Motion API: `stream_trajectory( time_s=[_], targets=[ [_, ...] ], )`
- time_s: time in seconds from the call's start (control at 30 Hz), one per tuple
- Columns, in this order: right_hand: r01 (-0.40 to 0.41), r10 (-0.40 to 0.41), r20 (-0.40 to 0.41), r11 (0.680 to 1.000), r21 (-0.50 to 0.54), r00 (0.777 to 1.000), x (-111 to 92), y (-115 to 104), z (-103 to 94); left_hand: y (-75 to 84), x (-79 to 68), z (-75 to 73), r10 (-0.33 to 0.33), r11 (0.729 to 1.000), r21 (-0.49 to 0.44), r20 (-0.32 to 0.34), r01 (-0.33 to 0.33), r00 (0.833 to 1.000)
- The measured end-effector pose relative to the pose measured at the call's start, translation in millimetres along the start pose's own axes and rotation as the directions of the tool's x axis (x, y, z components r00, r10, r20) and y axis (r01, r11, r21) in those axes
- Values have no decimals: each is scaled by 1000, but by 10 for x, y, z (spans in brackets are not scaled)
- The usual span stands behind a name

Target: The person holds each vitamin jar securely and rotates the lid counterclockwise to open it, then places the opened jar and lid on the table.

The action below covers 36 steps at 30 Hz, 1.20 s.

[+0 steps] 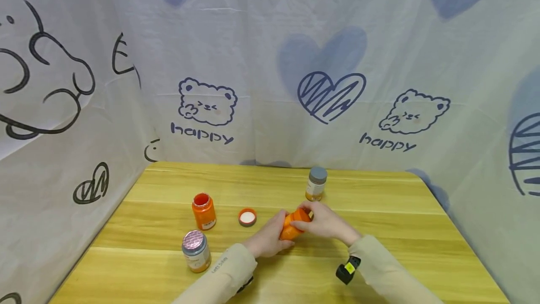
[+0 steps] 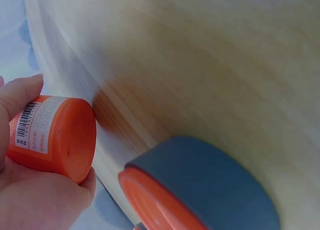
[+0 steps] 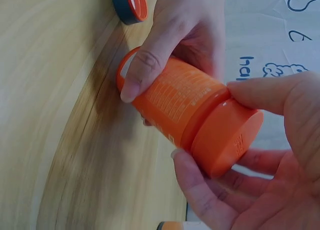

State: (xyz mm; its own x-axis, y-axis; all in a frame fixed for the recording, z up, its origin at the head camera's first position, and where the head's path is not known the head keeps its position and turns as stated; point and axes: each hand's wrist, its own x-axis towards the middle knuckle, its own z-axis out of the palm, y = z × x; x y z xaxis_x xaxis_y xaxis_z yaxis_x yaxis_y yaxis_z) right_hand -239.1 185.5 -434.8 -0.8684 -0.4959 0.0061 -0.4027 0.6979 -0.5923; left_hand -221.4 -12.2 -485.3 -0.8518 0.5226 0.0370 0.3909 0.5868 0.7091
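Observation:
An orange plastic bottle [image 1: 290, 230] is held tilted above the table between both hands. My left hand [image 1: 270, 238] grips its body, thumb lying along the printed side in the right wrist view. At the other end, my right hand [image 1: 325, 222] holds the bottle's orange cap [image 3: 227, 137] with thumb and fingers around its edge. A barcode label [image 2: 37, 125] shows near the bottle's base in the left wrist view. To the left of the hands, a grey lid [image 1: 247, 224] with an orange rim lies inner side up on the table.
An orange jar [image 1: 204, 215] stands uncapped on the left. In front of it is a jar [image 1: 197, 256] with a pink foil seal on its mouth. Behind the hands stands a grey-capped jar [image 1: 316, 184]. A printed cloth [image 1: 270, 60] hangs along the back of the wooden table [image 1: 147, 229].

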Motion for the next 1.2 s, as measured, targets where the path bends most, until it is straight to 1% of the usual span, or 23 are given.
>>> stream_trajectory(
  time_s=[0.17, 0.3, 0.43, 0.53, 0.73, 0.93, 1.2],
  targets=[
    [77, -77, 11, 997, -22, 997, -18, 28, -12, -7, 5, 11, 3, 1000, -3, -2, -3, 1000],
    [139, -138, 25, 990, -28, 990, -21, 67, -18, -10, 3, 17, 3, 1000, 7, -7, -3, 1000],
    [206, -204, 35, 977, -46, 978, -25, 118, -26, -6, 1, 19, -1, 1000, 14, -8, 1, 1000],
    [239, -237, 46, 969, -60, 970, -29, 143, -33, 3, -1, 16, -2, 1000, 17, -7, 2, 1000],
    [305, -301, 47, 945, -120, 952, -30, 160, -47, 7, -5, 5, 1, 1000, 19, -5, -1, 1000],
    [332, -329, 43, 931, -149, 943, -27, 168, -71, 1, -5, -7, 10, 1000, 26, -5, -10, 1000],
    [383, -381, 42, 913, -142, 924, -1, 197, -62, -7, -8, -7, 17, 1000, 13, 0, -17, 1000]
  ],
)
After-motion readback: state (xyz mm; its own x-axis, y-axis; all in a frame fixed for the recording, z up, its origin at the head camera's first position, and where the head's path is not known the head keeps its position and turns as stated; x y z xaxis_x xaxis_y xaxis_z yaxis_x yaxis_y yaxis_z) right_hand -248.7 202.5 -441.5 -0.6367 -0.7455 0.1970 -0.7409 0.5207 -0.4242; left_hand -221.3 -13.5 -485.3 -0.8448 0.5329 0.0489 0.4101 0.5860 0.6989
